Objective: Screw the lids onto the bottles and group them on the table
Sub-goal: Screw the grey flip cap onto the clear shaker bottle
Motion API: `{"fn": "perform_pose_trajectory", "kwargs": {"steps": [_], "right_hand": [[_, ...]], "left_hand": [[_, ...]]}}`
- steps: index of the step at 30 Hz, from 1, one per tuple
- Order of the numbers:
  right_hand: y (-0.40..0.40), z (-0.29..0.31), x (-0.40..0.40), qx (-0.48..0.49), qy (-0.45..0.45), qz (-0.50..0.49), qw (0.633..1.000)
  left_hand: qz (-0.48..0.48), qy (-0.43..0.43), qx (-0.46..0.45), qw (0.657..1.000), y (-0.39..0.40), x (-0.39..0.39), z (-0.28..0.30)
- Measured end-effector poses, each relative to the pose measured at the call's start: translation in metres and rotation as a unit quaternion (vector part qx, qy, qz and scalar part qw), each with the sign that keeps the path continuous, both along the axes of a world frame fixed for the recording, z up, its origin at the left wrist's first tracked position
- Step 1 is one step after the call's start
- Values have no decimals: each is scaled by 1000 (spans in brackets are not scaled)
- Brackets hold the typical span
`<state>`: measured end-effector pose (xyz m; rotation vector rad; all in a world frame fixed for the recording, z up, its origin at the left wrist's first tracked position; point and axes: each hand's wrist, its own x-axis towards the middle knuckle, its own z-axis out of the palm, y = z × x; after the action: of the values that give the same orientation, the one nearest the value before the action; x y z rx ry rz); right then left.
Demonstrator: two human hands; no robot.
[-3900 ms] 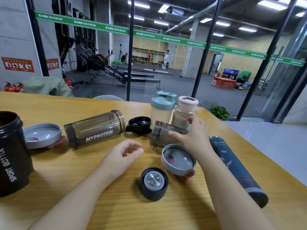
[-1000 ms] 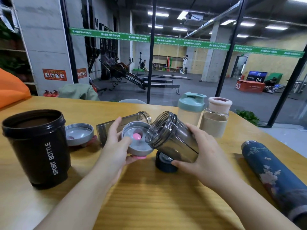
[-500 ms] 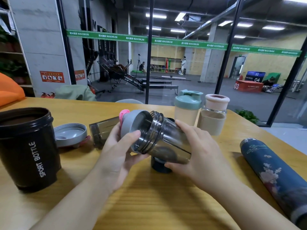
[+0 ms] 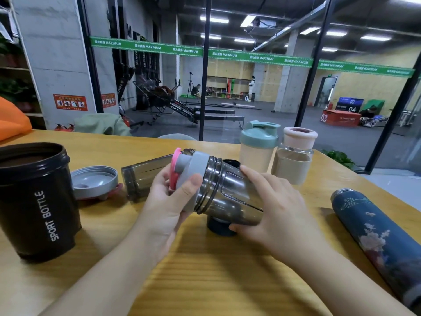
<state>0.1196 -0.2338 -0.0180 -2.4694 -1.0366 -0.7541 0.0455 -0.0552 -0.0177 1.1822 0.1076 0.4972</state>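
Head view, left hand [image 4: 164, 201] seating grey lid [image 4: 193, 172], right hand [image 4: 273, 206] holding smoky bottle [image 4: 227, 190]

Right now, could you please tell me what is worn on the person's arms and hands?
Nothing shows: the left hand and right hand are bare, with no gloves, rings or watch visible, and both forearms are uncovered, no sleeves reaching into view.

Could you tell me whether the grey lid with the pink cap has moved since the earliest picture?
Yes. The grey lid went from the table beside the small black cap up onto the smoky bottle.
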Motion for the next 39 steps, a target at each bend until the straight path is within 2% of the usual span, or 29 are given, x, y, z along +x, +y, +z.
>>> {"fn": "perform_pose_trajectory", "kwargs": {"steps": [11,19,29,35,39], "right_hand": [[0,1,0,-12,-78,-15,997],[-1,1,4,-20,-110,-12,994],[-3,3,4,-12,-77,5,997],[-3,4,2,-18,-47,6,999],[-3,5,1,-18,-45,6,999]], "left_hand": [[9,-12,105,994,4,3,-7],[-6,27,139,990,5,2,-10],[-28,-6,164,986,11,-2,-7],[-9,-35,172,984,6,-4,-3],[-9,-22,187,982,10,-5,-2]]}}
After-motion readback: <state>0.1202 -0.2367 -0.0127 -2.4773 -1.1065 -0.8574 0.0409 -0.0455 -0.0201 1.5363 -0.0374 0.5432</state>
